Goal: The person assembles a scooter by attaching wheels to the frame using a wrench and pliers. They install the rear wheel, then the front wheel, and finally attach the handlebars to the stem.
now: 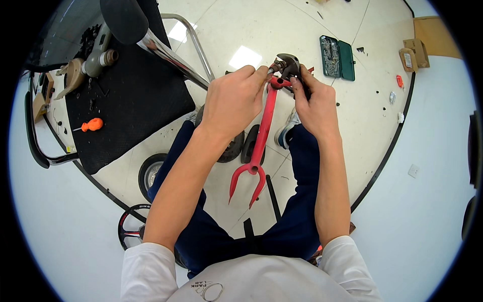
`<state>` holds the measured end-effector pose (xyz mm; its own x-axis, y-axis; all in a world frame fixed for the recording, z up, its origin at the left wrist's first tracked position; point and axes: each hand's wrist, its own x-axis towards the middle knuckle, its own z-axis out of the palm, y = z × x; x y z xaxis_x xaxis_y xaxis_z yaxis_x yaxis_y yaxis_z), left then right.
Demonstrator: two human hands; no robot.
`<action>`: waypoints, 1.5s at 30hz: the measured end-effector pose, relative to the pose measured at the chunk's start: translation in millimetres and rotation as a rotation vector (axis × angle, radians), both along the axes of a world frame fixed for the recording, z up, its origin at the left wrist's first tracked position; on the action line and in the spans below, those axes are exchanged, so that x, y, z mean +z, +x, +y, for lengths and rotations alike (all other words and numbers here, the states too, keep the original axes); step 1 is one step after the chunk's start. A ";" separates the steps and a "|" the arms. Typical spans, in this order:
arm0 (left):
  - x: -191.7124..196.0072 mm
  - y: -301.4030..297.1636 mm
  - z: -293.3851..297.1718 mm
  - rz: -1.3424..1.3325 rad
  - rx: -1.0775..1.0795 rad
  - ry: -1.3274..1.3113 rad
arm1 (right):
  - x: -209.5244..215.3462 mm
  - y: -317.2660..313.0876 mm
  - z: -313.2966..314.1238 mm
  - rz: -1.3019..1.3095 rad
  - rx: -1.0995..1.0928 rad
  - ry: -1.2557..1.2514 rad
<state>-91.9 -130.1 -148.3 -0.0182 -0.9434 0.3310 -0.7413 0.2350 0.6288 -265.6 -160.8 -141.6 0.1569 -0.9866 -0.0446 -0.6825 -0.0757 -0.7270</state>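
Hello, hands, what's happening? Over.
Left hand and right hand both grip the red fork. Pliers at its top. Nothing blocking.

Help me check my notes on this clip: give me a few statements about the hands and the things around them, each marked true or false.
1. Both hands meet at the top end of a red fork. True: the left hand and right hand are both there.
2. The right hand holds dark pliers. True.
3. The fork's two prongs point up, away from the person. False: they hang down between the knees.
4. The orange-handled screwdriver lies on the black mat. True.
5. The green case on the floor is closed. False: it lies open.
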 end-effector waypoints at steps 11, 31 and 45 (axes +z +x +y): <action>1.4 -0.6 -1.8 0.139 0.042 0.097 | -2.9 9.2 -0.6 0.026 -0.032 -0.076; 4.0 -4.9 -0.3 0.234 0.074 0.100 | 8.0 11.1 -1.8 0.034 -0.067 -0.060; 2.0 -28.0 9.4 0.211 0.163 0.058 | 3.8 20.6 2.8 -0.051 -0.125 -0.168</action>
